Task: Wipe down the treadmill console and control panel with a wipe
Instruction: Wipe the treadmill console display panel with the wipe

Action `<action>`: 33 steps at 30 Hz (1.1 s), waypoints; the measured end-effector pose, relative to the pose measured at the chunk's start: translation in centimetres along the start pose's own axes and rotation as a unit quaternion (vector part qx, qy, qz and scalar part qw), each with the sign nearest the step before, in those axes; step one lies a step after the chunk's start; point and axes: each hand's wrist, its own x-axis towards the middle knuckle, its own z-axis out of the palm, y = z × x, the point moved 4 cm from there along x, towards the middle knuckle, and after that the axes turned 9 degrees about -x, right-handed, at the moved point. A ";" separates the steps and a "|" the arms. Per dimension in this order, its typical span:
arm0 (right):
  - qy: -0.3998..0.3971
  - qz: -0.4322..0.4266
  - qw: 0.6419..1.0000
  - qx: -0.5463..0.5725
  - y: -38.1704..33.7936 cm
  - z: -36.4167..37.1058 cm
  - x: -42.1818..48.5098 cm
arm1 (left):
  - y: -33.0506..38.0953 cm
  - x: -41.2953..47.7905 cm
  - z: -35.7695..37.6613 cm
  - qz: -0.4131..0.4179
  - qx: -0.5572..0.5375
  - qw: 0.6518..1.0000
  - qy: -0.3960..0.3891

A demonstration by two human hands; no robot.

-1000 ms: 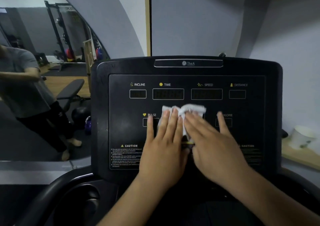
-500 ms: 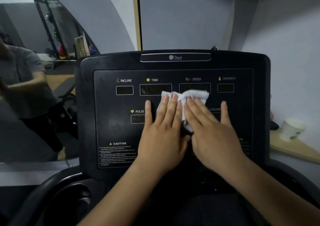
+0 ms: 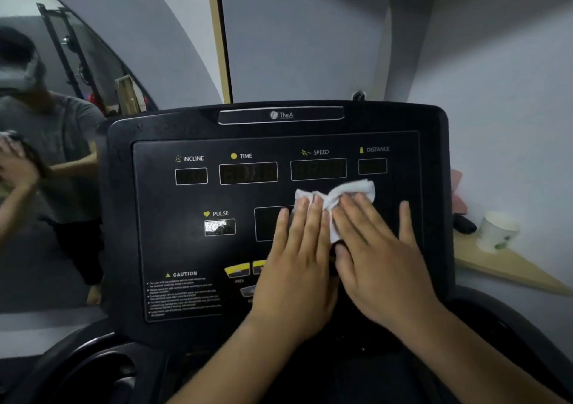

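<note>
The black treadmill console (image 3: 155, 217) fills the middle of the view, its control panel labelled INCLINE, TIME, SPEED, DISTANCE and PULSE. A crumpled white wipe (image 3: 341, 191) lies on the panel just below the SPEED display. My left hand (image 3: 297, 264) and my right hand (image 3: 378, 258) lie side by side with straight fingers, pressing the wipe flat against the panel. Most of the wipe is hidden under my fingers. Yellow buttons (image 3: 237, 269) show just left of my left hand.
A wall mirror (image 3: 46, 186) on the left reflects a person and gym racks. A wooden shelf (image 3: 508, 267) at the right carries a white paper cup (image 3: 496, 231) and a dark object. A cup holder (image 3: 99, 379) sits at the console's lower left.
Both hands slid the wipe up to the TIME and SPEED displays, then to the right and a little down; it now lies under SPEED. The yellow buttons have come into view.
</note>
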 end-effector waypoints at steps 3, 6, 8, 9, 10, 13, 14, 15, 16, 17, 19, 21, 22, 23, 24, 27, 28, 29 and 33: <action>0.010 0.038 0.999 -0.002 1.7 -1.9 4.0 | -0.3 5.0 -2.1 -0.023 0.031 0.999 0.010; 0.010 0.042 0.999 -0.002 2.4 -2.0 4.5 | 0.0 6.2 -2.2 -0.031 0.010 0.999 0.024; 0.007 0.045 0.999 -0.002 1.9 -1.1 2.2 | 1.0 4.2 -1.3 -0.017 -0.026 0.999 0.034; 0.003 0.045 0.999 0.003 1.6 -0.6 0.7 | 1.6 2.7 -0.7 -0.005 -0.041 0.999 0.029; -0.002 0.040 0.999 0.007 1.3 0.0 -0.8 | 2.2 1.4 -0.1 0.006 -0.050 0.999 0.020; -0.001 0.024 1.000 -0.006 2.0 0.3 -1.2 | 2.7 1.3 0.5 0.018 -0.023 1.000 0.006; 0.002 0.027 1.000 -0.012 2.6 -0.2 -0.1 | 2.5 2.6 0.1 0.015 -0.010 1.000 0.008; 0.008 0.036 0.999 -0.016 3.3 -0.8 1.2 | 2.3 4.2 -0.5 0.006 -0.003 1.000 0.015; 0.010 0.049 0.999 -0.017 4.1 -1.4 2.6 | 2.1 5.8 -1.3 -0.006 -0.001 1.000 0.020; 0.010 0.060 0.998 -0.016 4.8 -1.9 3.8 | 1.9 7.3 -2.0 -0.016 0.004 1.000 0.018; 0.014 0.071 0.997 -0.011 5.6 -2.2 4.7 | 1.9 8.7 -2.3 -0.017 0.017 1.000 0.013; 0.022 0.075 0.997 -0.015 5.3 -1.7 3.4 | 2.5 7.7 -1.6 -0.003 0.000 1.000 0.019; 0.021 0.077 0.997 -0.015 4.9 -1.2 2.1 | 3.0 6.4 -1.0 0.007 -0.014 1.000 0.020; 0.019 0.078 0.997 -0.011 4.4 -0.6 0.6 | 3.7 5.0 -0.3 0.020 -0.030 0.999 0.018; 0.013 0.074 0.997 -0.006 4.0 -0.1 -0.9 | 4.2 3.6 0.3 0.030 -0.043 0.999 0.012; 0.002 0.057 0.998 -0.014 4.2 0.8 -2.1 | 5.0 2.9 1.1 0.042 -0.028 0.999 0.001; 0.002 0.058 0.998 -0.017 4.8 0.6 -1.3 | 4.9 3.8 0.9 0.038 -0.016 0.999 0.000; 0.004 0.062 0.998 -0.018 5.4 0.2 -0.2 | 4.8 5.1 0.4 0.032 -0.002 0.999 -0.001; 0.014 0.087 0.996 -0.006 7.7 -1.5 3.6 | 4.2 9.9 -1.3 0.009 0.044 0.999 -0.009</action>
